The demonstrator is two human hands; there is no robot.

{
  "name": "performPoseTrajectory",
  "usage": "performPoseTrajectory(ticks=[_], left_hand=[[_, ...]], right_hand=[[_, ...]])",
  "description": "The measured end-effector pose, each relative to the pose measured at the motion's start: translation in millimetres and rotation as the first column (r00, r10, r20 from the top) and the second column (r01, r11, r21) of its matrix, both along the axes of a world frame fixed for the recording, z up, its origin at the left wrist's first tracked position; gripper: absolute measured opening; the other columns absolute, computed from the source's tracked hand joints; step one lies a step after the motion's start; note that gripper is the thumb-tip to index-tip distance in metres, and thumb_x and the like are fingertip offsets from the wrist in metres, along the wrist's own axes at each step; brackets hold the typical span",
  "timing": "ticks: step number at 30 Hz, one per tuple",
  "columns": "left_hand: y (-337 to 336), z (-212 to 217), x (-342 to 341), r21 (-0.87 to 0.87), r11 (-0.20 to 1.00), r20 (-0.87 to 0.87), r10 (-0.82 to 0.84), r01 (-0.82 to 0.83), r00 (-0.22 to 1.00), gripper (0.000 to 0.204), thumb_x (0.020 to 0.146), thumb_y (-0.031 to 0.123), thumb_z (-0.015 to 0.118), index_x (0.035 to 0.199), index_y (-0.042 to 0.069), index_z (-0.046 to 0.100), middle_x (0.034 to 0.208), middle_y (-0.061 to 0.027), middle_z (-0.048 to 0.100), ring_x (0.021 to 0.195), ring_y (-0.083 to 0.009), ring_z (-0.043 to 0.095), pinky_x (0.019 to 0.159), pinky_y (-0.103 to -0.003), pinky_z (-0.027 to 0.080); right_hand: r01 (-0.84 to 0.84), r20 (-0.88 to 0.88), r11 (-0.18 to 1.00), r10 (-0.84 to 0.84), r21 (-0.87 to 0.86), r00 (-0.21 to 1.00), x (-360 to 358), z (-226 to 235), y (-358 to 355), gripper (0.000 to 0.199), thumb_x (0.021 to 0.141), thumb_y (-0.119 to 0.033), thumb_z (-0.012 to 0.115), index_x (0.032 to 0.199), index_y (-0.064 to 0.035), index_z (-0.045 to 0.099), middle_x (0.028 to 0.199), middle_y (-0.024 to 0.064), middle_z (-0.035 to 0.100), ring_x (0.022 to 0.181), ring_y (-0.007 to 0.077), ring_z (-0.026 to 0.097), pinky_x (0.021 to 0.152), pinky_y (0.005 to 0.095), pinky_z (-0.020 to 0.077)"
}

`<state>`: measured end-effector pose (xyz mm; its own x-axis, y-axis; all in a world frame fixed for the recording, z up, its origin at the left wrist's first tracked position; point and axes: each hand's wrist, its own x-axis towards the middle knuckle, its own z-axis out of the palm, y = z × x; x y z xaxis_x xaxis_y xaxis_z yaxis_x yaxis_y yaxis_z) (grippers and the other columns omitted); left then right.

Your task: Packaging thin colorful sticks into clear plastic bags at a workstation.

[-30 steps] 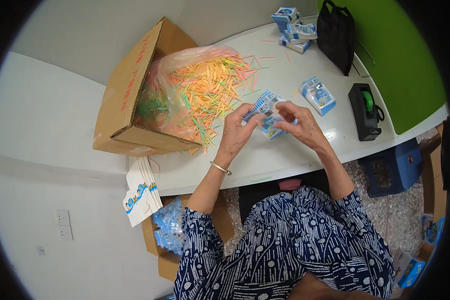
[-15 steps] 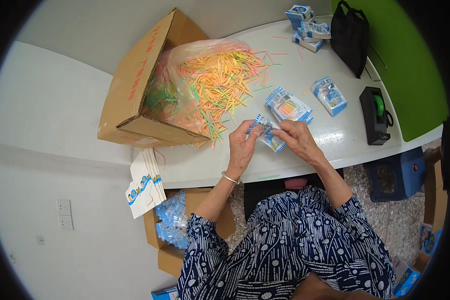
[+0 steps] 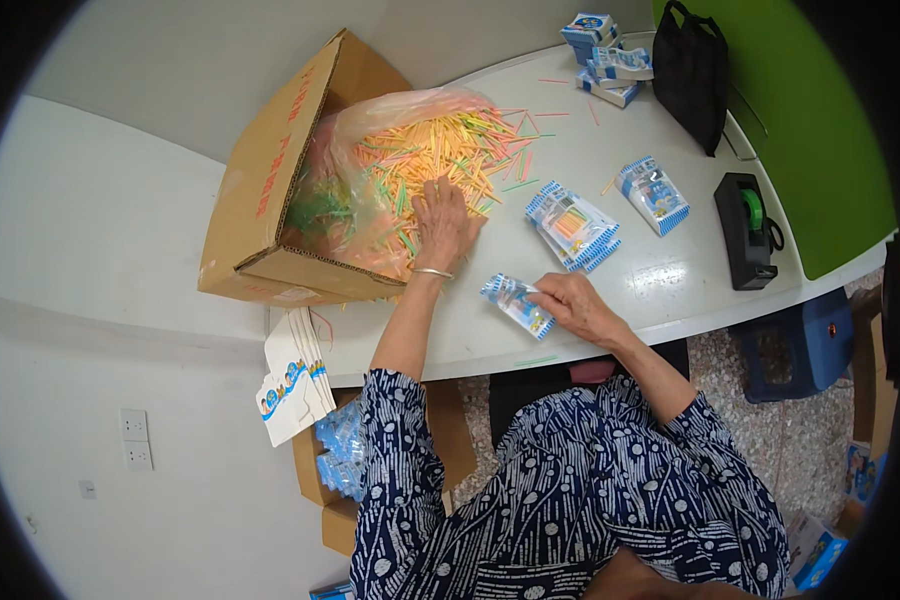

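Observation:
My left hand (image 3: 443, 225), a bracelet at its wrist, lies palm down on a heap of thin short sticks (image 3: 425, 150), orange, yellow, pink and green. Its fingers are apart, with the tips among the sticks. In my right hand (image 3: 580, 308) a small blue-and-white plastic packet (image 3: 518, 303) is pinched by one end, low over the table. Beyond that hand, filled packets (image 3: 572, 222) overlap one another, with coloured sticks showing through a clear window. A further packet (image 3: 653, 195) lies to their right.
The heap spills from a clear bag (image 3: 355, 140) in a tipped cardboard box (image 3: 260, 170). A black tape dispenser (image 3: 746, 235), black bag (image 3: 692, 80) and stacked small boxes (image 3: 610, 60) stand right and back. Folded white cartons (image 3: 298, 380) hang at the near left edge, above an open box of blue packets (image 3: 342, 450).
My left hand has let go of the packet and moved left and away onto the stick heap. The right hand keeps the packet, now slightly nearer to me.

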<state>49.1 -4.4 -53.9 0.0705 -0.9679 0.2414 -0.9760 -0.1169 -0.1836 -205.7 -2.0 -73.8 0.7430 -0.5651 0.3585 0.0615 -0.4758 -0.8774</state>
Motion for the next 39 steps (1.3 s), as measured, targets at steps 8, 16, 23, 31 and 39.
performPoseTrajectory(ticks=[8,16,23,31,39], left_hand=[[-32.5,-12.7,35.5,-0.053,0.998,0.267,-0.020,0.036,0.964,0.046,0.077,0.032,0.057,0.105,-0.005,0.056,0.119,-0.0195,0.045,0.112,-0.0351,0.039,0.091,-0.051,0.030],[-55.7,-21.8,41.0,-0.006,0.998,0.385,0.062,-0.065,0.921,0.031,0.082,0.016,0.048,0.104,0.000,0.061,0.111,-0.0163,0.050,0.108,-0.0297,0.040,0.092,-0.046,0.029],[-69.5,-27.7,32.0,-0.028,0.985,0.428,0.166,-0.171,0.888,0.019,0.083,0.014,0.047,0.095,0.005,0.060,0.093,-0.0129,0.054,0.095,-0.0277,0.046,0.089,-0.046,0.030],[-63.3,-27.4,28.6,-0.049,0.974,0.415,0.221,-0.221,0.882,0.015,0.084,0.015,0.048,0.092,0.006,0.058,0.087,-0.0106,0.056,0.088,-0.0253,0.049,0.087,-0.046,0.031],[-59.3,-28.3,29.7,-0.119,0.988,0.390,0.139,-0.100,0.910,0.012,0.083,0.011,0.049,0.090,0.007,0.058,0.082,-0.0106,0.060,0.085,-0.0249,0.052,0.084,-0.045,0.033]], right_hand=[[-0.001,-0.034,0.997,0.004,0.077,0.999,2.3,-8.3,-0.8,0.025,0.087,-0.016,0.058,0.074,0.0047,0.056,0.066,0.0174,0.052,0.060,0.0290,0.050,0.057,0.0380,0.0389],[0.000,-0.015,0.998,0.001,0.059,1.000,2.9,-10.4,0.2,0.025,0.086,-0.017,0.058,0.073,0.0036,0.054,0.068,0.0185,0.054,0.064,0.0354,0.052,0.058,0.0414,0.0394],[0.014,0.007,0.999,-0.014,0.041,1.000,-0.5,-13.7,-1.3,0.025,0.087,-0.017,0.058,0.074,0.0041,0.055,0.068,0.0177,0.054,0.062,0.0335,0.053,0.057,0.0401,0.0398],[0.006,0.009,1.000,-0.006,0.005,1.000,-0.9,-18.7,-0.8,0.025,0.087,-0.018,0.057,0.077,0.0044,0.057,0.069,0.0167,0.055,0.063,0.0312,0.054,0.059,0.0384,0.0410],[0.014,-0.016,1.000,-0.014,0.026,1.000,1.1,-14.1,0.4,0.025,0.087,-0.019,0.057,0.074,0.0023,0.056,0.069,0.0182,0.055,0.065,0.0359,0.054,0.059,0.0427,0.0410]])
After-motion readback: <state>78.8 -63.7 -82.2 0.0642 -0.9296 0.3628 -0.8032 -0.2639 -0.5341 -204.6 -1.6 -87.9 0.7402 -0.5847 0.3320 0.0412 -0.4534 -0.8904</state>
